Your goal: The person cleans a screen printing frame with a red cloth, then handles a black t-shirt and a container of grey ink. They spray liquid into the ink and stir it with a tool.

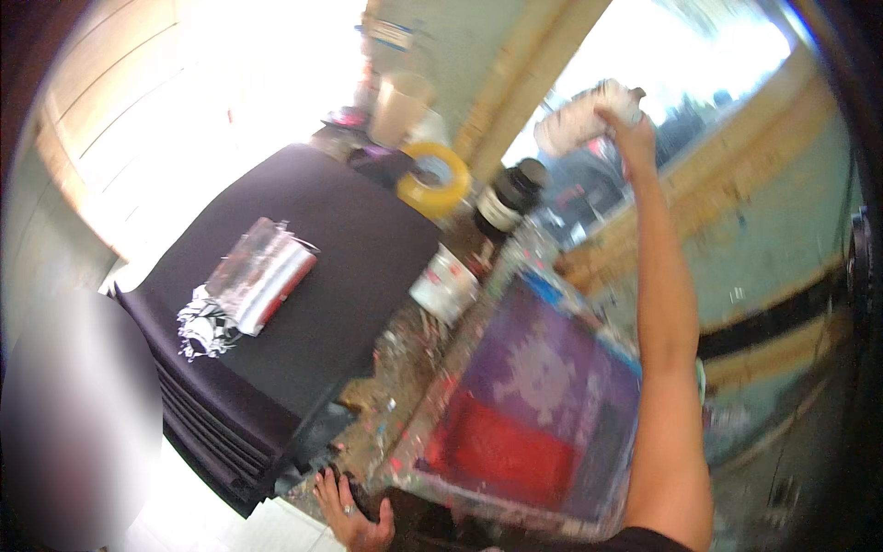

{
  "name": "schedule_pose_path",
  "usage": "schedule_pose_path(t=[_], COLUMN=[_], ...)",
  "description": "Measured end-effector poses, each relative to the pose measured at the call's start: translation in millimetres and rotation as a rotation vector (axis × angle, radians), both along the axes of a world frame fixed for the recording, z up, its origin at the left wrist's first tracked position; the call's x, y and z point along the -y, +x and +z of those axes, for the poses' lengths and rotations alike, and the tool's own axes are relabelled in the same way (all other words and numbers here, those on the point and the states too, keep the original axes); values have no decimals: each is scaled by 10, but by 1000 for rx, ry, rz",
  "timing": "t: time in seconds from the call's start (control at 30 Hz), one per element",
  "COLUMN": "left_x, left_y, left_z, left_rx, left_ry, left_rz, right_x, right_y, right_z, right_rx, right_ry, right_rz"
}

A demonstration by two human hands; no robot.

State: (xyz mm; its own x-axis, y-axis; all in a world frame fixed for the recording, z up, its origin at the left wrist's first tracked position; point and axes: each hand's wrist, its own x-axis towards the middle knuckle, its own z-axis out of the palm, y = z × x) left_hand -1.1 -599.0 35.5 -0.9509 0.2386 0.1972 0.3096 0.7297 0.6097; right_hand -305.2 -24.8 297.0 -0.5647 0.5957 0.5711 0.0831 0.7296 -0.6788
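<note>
Pale bottle (578, 121), tilted before the window (685, 46), hung clasped in my right hand (631, 140), my left hand (354, 523) spread below, as a slack grip risked dropping it onto the desk (366, 445).

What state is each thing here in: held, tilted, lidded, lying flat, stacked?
Pale bottle: tilted, held up by the right hand; whether it is open, I cannot tell.
Left hand: low, fingers spread; its grip is unclear.
Black jar: lid on.
Yellow tape roll: lying flat.
Printing screen: lying flat, red across its lower left.
Dark fabric: stacked in layers.
Clear packet: lying on the fabric.
</note>
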Motion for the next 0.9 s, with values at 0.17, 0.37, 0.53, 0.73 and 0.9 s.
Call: schedule_pose_path(t=[0.17, 0.37, 0.53, 0.73, 0.9], left_x=[-5, -342, -1060, -1153, -1676], left_y=[47, 446, 327, 229, -205], left_z=[-74, 333, 488, 1299, 2435], left_rx=[-14, -111, -169, -236, -273], left_ry=[54, 9, -244, -129, 16], left_rz=[-44, -710, -1074, -1065, -1012], right_x=[188, 1053, 1742, 2120, 2094], right_y=[2376, 5725, 7441, 8041, 7889], right_z=[486, -1, -638, -1071, -1377], right_rx=[-165, -547, 27, 445, 1078], right_ry=[-19, -388, -308, -360, -136], right_rz=[237, -190, -713, -546, -349])
